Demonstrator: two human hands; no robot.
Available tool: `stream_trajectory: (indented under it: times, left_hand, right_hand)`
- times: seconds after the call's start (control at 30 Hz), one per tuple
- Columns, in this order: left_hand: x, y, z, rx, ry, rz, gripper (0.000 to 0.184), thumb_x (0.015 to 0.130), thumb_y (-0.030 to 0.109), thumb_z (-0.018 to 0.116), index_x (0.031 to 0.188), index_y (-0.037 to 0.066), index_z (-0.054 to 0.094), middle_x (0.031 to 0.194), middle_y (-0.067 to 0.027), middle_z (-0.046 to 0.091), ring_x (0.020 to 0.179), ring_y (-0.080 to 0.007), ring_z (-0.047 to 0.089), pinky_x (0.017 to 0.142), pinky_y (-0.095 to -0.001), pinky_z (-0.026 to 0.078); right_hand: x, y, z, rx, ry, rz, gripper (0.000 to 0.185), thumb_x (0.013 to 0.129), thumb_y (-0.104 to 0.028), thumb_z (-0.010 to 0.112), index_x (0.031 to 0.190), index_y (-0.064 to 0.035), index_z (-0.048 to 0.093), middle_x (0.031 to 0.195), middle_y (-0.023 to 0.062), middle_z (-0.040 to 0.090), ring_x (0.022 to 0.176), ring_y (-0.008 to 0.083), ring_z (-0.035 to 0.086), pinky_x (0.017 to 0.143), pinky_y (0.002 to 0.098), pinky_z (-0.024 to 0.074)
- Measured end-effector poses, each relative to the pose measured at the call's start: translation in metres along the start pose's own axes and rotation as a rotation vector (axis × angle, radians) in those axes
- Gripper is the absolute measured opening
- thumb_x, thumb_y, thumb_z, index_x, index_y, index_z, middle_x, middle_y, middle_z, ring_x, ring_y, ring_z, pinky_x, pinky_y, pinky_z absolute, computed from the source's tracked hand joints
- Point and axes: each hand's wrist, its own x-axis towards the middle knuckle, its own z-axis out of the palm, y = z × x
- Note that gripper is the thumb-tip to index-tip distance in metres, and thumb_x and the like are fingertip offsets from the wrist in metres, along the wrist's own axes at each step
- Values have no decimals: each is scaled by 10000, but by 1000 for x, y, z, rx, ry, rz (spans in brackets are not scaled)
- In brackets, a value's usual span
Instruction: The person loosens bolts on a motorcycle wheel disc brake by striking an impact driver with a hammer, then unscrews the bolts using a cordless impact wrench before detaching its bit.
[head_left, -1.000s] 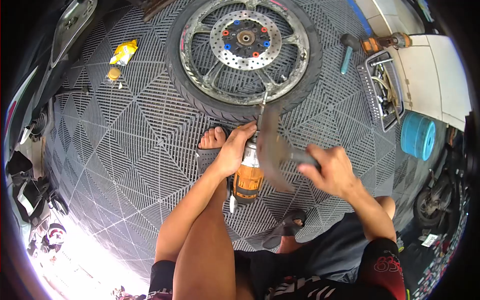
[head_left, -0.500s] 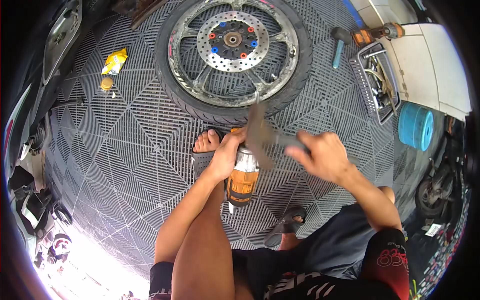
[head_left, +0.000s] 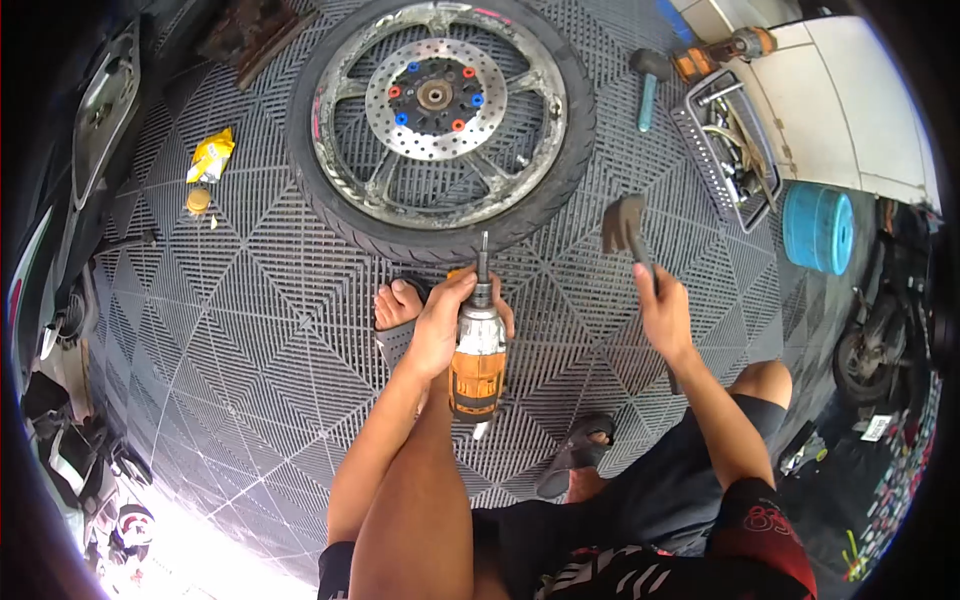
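An orange and silver power tool (head_left: 478, 375) is gripped near its front end by my left hand (head_left: 440, 318), whose fingers wrap round it. Its thin metal bit (head_left: 484, 250) points up toward the near edge of a tyre. My right hand (head_left: 665, 318) is closed round the handle of a hammer (head_left: 625, 225), its dark head raised to the right of the power tool. Beyond both hands lies a wheel (head_left: 375, 205) with a perforated brake disc (head_left: 485, 125) that carries red and blue bolts.
At the right are a grey basket of tools (head_left: 700, 150), a mallet (head_left: 648, 90), an orange power tool (head_left: 720, 55) and a blue container (head_left: 818, 228). A yellow packet (head_left: 211, 157) and a round tan lid (head_left: 198, 201) lie at the left. Sandalled feet are near my hands.
The hammer has swung away to the right of the power tool with my right hand. My left hand keeps its hold, and the bit now stands apart from the wheel rim.
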Motion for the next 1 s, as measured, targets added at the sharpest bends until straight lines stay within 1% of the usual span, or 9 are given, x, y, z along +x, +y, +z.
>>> stream_trajectory:
  times: [0.1,0.27,0.33,0.4,0.53,0.6,0.73,0.9,1.0]
  left_hand:
    - [1,2,1,65,5,-24,391,1006,414,369,1019,61,537,783,-203,658,703,-270,640,668,-364,520]
    - [2,1,-4,64,-38,-20,393,1010,406,371,996,51,539,789,-220,663,701,-275,644,686,-360,530]
    - [1,2,-8,72,-74,-55,411,1011,412,371,1014,39,544,863,-211,675,770,-276,654,736,-368,528]
    - [4,7,-12,127,-76,-32,440,1014,423,372,1052,23,551,948,-197,683,849,-271,656,791,-375,520]
    - [16,24,-30,275,147,172,532,1031,447,408,1196,-20,602,1098,-113,696,976,-194,638,879,-333,484]
    - [17,56,-26,518,223,289,461,1034,391,427,1175,-5,615,1127,-94,690,972,-190,641,860,-324,478]
    - [42,70,-8,1123,137,300,282,979,231,625,1153,9,618,1078,-120,674,966,-260,654,889,-344,490]
    - [67,85,28,1818,-19,376,969,664,321,898,1476,79,428,1381,-166,480,1255,-394,469,1087,-466,368]
    - [63,94,40,1894,140,290,1063,561,257,930,1486,99,430,1317,-181,536,1071,-434,589,962,-480,505]
  right_hand:
    - [52,86,20,-202,275,-24,549,1028,-453,525,827,56,570,635,265,572,609,456,596,584,518,444]
    - [107,138,25,-413,433,-128,432,1023,-356,526,1065,72,573,835,289,676,771,525,642,756,576,514]
    - [117,104,24,-562,634,-374,433,1015,-337,542,1140,77,551,923,286,690,761,511,654,760,556,531]
    - [129,45,29,-401,552,-460,479,992,-340,594,1220,76,527,1160,293,653,854,477,677,759,511,551]
    - [139,-63,72,577,-131,313,838,904,-555,677,1352,110,435,1308,319,570,1040,409,682,635,450,617]
    - [142,-85,109,602,31,381,981,880,-644,651,1408,129,359,1250,319,599,1066,397,681,570,419,623]
    - [153,-76,97,943,-200,498,937,943,-654,521,1447,108,311,1395,304,510,1152,445,624,775,551,600]
    - [117,-103,54,932,-142,380,837,1013,-663,319,1496,17,394,1305,270,569,1068,395,639,789,514,573]
    - [103,-121,24,984,43,187,695,1046,-557,406,1263,89,542,1022,183,629,744,275,664,622,397,574]
